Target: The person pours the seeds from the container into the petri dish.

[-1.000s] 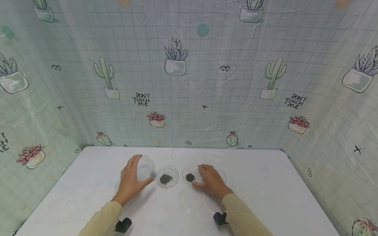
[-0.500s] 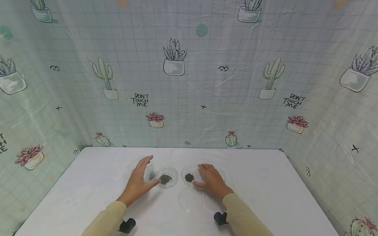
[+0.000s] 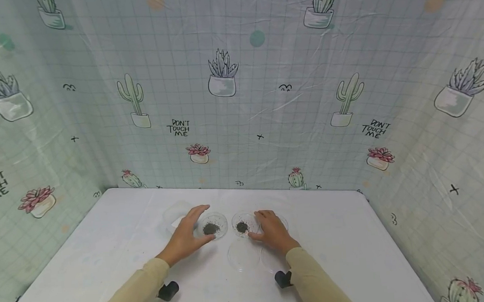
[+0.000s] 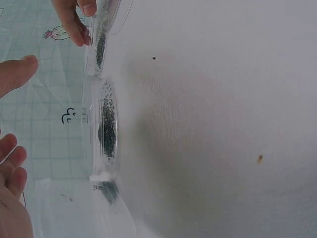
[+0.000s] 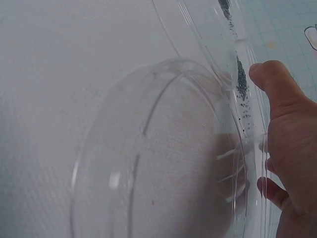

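Two clear petri dishes stand side by side in the head view, the left dish and the right dish, each with a heap of dark grains. My left hand spreads around the left dish; in the left wrist view its thumb and fingers hover above the rim, apart from it. My right hand holds the right dish, thumb at the near edge and fingertips at the far edge. Another clear dish is partly hidden behind this hand.
Clear round dish pieces lie nearer me, one at the middle and one beside it, partly behind the right wrist. A clear plastic bag with dark grains lies left of the left dish. A printed curtain surrounds the white table.
My left hand has moved right from the clear plastic bag to the left dish, fingers still spread. My right hand has stayed at the right dish.
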Motion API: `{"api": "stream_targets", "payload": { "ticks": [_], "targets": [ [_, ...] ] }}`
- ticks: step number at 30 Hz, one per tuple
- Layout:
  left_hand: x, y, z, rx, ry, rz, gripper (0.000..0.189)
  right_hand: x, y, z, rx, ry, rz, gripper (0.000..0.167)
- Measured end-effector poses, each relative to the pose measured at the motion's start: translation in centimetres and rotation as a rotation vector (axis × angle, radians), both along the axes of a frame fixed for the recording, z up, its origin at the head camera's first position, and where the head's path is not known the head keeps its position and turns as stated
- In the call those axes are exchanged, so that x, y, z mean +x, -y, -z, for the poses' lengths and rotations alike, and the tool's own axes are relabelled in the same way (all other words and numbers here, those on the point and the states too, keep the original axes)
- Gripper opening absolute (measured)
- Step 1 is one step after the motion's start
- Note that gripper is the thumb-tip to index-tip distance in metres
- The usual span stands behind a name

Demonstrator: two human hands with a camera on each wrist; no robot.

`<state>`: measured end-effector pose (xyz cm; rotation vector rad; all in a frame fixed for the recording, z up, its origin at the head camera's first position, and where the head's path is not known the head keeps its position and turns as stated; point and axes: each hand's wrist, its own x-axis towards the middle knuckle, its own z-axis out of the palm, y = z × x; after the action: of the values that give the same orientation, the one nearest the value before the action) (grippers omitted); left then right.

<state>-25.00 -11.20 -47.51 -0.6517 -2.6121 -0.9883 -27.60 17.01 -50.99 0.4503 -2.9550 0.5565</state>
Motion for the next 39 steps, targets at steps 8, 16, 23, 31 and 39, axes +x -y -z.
{"api": "stream_targets", "payload": {
  "ticks": [8, 16, 23, 31, 39],
  "targets": [
    [0.2, -1.0, 0.3, -0.034, 0.003, 0.094, 0.083, -0.2, -0.1, -0.2, 0.004, 0.012, -0.009, 0.075],
    [0.4, -2.0, 0.8, -0.047, 0.100, 0.203, 0.077, -0.3, -0.3, 0.0, 0.025, 0.011, -0.010, 0.074],
    [0.7, -3.1, 1.2, -0.081, 0.185, 0.312, 0.068, -0.4, -0.4, 0.1, 0.039, 0.009, -0.013, 0.074],
    [0.9, -4.2, 1.6, -0.116, 0.179, 0.404, 0.069, -0.5, -0.6, 0.3, 0.029, -0.017, -0.030, 0.071],
    [1.1, -5.0, 1.9, -0.202, 0.186, 0.395, 0.071, -0.5, -0.8, 0.2, -0.007, -0.018, -0.035, 0.069]
  ]
}}
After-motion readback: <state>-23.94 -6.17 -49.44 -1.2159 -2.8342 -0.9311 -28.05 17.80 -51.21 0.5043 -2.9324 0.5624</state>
